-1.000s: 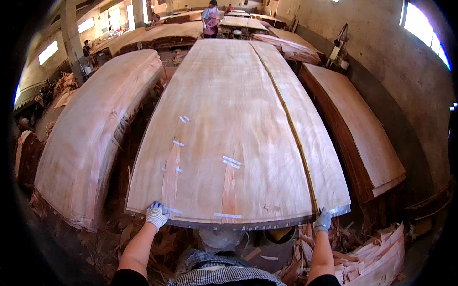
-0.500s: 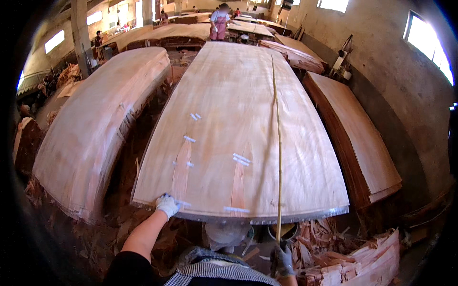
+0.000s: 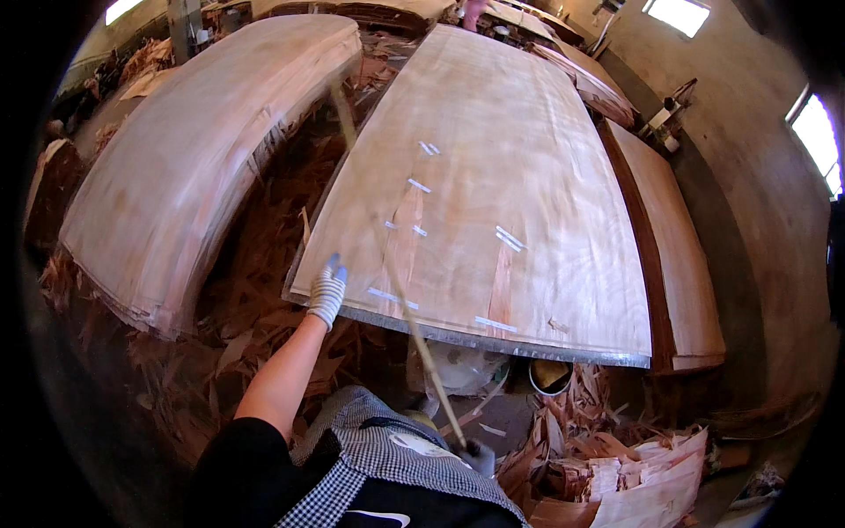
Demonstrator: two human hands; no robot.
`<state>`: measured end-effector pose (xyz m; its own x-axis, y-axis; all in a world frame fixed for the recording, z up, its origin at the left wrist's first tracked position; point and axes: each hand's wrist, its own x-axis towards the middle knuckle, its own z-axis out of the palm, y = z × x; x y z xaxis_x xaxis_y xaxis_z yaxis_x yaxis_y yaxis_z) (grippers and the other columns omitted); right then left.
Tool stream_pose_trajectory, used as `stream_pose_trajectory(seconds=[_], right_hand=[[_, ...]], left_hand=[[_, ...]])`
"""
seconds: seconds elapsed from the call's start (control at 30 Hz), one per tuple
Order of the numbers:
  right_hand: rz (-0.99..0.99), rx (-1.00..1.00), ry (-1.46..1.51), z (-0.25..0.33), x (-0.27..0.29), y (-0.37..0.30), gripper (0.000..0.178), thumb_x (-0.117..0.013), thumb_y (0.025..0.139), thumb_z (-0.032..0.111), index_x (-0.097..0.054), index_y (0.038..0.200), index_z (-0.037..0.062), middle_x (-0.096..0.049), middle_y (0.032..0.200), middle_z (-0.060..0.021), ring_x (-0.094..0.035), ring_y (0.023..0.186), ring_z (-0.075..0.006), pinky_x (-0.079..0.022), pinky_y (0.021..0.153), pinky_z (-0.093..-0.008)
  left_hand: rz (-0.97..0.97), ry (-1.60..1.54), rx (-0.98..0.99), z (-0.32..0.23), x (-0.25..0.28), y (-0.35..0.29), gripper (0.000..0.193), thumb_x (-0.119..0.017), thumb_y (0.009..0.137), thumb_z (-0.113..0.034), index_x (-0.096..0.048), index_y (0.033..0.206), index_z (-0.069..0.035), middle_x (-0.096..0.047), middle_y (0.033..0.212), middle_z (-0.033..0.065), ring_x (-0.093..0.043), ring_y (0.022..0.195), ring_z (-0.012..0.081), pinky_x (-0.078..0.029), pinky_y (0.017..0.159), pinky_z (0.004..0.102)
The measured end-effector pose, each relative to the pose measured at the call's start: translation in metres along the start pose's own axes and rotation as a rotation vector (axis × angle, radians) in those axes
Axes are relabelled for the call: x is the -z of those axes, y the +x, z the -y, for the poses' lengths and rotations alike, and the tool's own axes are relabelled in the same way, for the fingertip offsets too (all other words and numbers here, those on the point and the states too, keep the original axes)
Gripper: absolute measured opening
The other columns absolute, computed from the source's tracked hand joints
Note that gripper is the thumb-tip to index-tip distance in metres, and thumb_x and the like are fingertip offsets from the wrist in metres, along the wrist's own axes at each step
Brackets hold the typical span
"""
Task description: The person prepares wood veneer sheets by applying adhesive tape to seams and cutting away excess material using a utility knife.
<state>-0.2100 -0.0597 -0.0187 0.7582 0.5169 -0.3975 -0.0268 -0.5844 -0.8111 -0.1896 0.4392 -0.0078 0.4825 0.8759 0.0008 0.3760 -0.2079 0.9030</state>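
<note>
A long, thin bamboo stick [image 3: 429, 361] slants up and left across a large pale wood veneer sheet [image 3: 537, 167], its far part blurred. My gloved right hand [image 3: 480, 458], low beside my checked apron, is closed around the near end; its fingers are partly hidden. My left hand [image 3: 327, 292], in a white and grey glove, rests at the near left corner of the sheet with its fingers stretched out. The sheet tops a stack with a dark near edge. Short white tape strips [image 3: 510, 238] lie on it, several along narrow pinkish patches.
Another veneer stack [image 3: 202, 150] with ragged edges stands on the left, a narrower one [image 3: 678, 255] on the right by the wall. Torn veneer scraps [image 3: 616, 480] are heaped at the lower right. Under the near edge are a bucket [image 3: 551, 377] and a plastic-wrapped bundle [image 3: 458, 368].
The stick has swung from the sheet's right side over to its left. My right hand has shifted left. The view has tilted down, and my left hand still touches the near left corner.
</note>
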Motion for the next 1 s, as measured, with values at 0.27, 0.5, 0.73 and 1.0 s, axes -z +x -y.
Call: stream_pose_trajectory(seconds=[0.27,0.5,0.73,1.0], right_hand=[[0.233,-0.270,-0.180,-0.001,-0.038,-0.042,0.030,-0.049,0.083,0.010,-0.057,0.111,0.0033,-0.060,0.105,-0.0101,-0.057,0.092,-0.0180,-0.043,0.082,-0.0233],[0.172,-0.570,-0.150,0.017,-0.040,-0.047,0.029,-0.051,0.082,0.020,-0.058,0.109,0.0122,-0.062,0.093,-0.0094,-0.059,0.080,-0.0202,-0.045,0.071,-0.0277],[-0.010,-0.634,0.543,-0.040,-0.080,-0.034,0.028,-0.049,0.087,0.016,-0.054,0.112,0.0034,-0.061,0.098,-0.0089,-0.056,0.085,-0.0159,-0.045,0.074,-0.0238],[-0.248,-0.292,0.280,-0.036,-0.066,-0.061,0.024,-0.063,0.078,0.017,-0.061,0.095,-0.0008,-0.061,0.074,-0.0058,-0.055,0.066,-0.0121,-0.044,0.063,-0.0246]], left_hand=[[-0.005,0.110,-0.093,0.024,0.058,0.030,0.035,-0.054,0.080,-0.022,-0.055,0.111,-0.006,-0.031,0.135,0.0213,-0.030,0.124,0.0359,-0.029,0.101,0.0369],[0.397,0.408,0.212,0.065,0.023,0.020,0.041,-0.039,0.084,-0.037,-0.059,0.104,-0.007,-0.058,0.103,0.0208,-0.055,0.096,0.0352,-0.042,0.086,0.0402],[0.807,0.667,-0.436,-0.079,-0.008,-0.013,0.034,-0.046,0.082,-0.032,-0.060,0.102,-0.007,-0.058,0.096,0.0214,-0.056,0.089,0.0364,-0.044,0.081,0.0418],[0.862,-1.582,0.242,-0.122,0.062,-0.006,0.036,-0.056,0.082,-0.027,-0.055,0.108,-0.003,-0.056,0.107,0.0086,-0.051,0.094,0.0197,-0.040,0.088,0.0274]])
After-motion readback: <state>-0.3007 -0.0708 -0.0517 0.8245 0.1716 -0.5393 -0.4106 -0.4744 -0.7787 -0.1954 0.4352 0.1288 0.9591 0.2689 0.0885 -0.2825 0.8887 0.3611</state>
